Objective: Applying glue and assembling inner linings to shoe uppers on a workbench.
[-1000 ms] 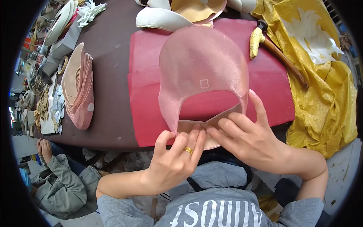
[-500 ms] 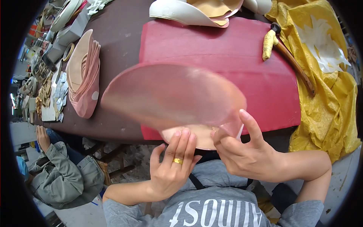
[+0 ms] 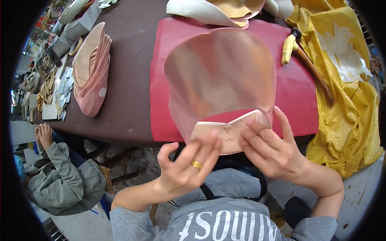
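Observation:
A pink shoe upper [image 3: 227,72], slightly smeared by motion, stands up in front of me over the red mat. Its beige-lined back edge [image 3: 228,138], with a stitched middle seam and a pale notched rim, is turned toward me. My left hand [image 3: 189,158], with a gold ring, grips this edge on the left, fingertips on the lining and somewhat blurred. On the right my right hand [image 3: 271,146] holds the same edge, fingers bent on the lining and the outermost finger lifted along the side. Both thumbs are hidden behind the piece.
The red mat [image 3: 297,116] lies on a dark brown table [image 3: 130,48]. Nested pink uppers [image 3: 92,72] rest left; white uppers [image 3: 201,12] lie at the back. A hammer [image 3: 315,72] lies right beside yellow sheeting [image 3: 348,132]. Another person [image 3: 66,180] sits at far left.
The shoe upper has swung from lying low and leftward to standing up, its lined back edge opening into view. Both hands keep hold, the left with its fingers more bent.

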